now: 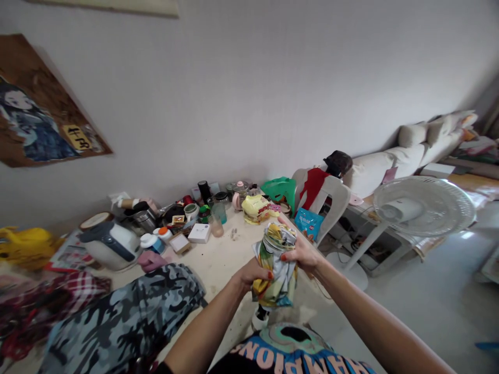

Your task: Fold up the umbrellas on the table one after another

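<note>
Head view: left hand [252, 272] is gripping the lower left side of a bunched, multicoloured bundle [276, 278], thumb lying across it; right hand [305, 253] is closing round its upper right side. The bundle is hanging above the near right part of the table [220, 259]. Camouflage cloth [132, 306] is lying near left; a yellow packet [255, 206] is sitting beyond the bundle.

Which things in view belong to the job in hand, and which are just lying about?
In use: multicoloured bundle; left hand and right hand, both gripping it.

Apparently just lying about: camouflage fabric, untouched; kettle; white box; green bag.
</note>
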{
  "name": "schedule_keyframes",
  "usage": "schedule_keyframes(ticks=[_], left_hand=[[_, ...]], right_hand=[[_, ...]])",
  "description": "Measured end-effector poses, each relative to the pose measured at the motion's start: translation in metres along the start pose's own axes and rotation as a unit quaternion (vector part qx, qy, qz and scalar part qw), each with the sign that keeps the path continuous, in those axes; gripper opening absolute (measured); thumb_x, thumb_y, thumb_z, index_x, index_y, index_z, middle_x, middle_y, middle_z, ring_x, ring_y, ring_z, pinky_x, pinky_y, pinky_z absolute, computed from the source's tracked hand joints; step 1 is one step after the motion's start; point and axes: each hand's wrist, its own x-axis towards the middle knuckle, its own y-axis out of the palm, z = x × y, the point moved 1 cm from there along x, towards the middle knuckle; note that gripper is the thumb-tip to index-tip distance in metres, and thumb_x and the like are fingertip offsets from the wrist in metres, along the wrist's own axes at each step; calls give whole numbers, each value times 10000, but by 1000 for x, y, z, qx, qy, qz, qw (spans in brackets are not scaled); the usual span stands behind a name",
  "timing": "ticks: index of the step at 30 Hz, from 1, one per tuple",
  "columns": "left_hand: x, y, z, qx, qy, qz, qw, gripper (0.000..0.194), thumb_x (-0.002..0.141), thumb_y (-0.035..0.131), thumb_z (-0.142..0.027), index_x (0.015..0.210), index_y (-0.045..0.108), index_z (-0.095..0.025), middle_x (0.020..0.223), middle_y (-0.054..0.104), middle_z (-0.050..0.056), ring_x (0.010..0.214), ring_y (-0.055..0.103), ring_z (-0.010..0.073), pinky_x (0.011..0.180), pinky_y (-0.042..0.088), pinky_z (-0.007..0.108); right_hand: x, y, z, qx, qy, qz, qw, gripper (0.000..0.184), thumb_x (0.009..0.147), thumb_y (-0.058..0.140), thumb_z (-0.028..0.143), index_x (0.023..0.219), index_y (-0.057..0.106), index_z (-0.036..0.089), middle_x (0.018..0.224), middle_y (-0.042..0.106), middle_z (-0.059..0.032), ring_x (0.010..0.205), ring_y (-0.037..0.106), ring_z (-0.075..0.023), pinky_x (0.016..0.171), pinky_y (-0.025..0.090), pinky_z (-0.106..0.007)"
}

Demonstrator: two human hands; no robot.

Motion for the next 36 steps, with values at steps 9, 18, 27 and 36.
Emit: schedule_keyframes(ticks=[9,18,27,36], left_hand=[[4,17,6,231,122,-279,924,797,403,906,-166,1150,627,-151,1122,681,107,1064,603,298,953,451,386],[12,13,-2,1,25,-30,999,669,381,935,-277,989,697,-131,872,709,77,753,641,189,756,501,296],[20,19,3,85,28,-103,991,670,377,928,-449,909,702,-110,813,705,82,806,628,215,748,485,293],[34,18,27,80,15,-290,954,485,426,835,-116,887,686,-125,816,729,48,742,634,193,741,511,315]], right_hand=[[-9,15,6,-210,-27,-206,955,968,566,795,260,1408,317,244,1191,634,-80,1098,607,-270,1012,441,-477],[12,-10,35,-31,-39,25,998,975,521,846,457,1380,433,257,1249,607,-104,1110,607,-285,931,477,-421],[25,3,13,-207,-64,-184,959,403,605,740,336,953,593,195,783,668,7,714,627,-181,697,506,-318],[41,-10,14,-247,17,-261,933,494,570,765,410,977,593,190,832,670,-20,794,634,-213,672,501,-319]])
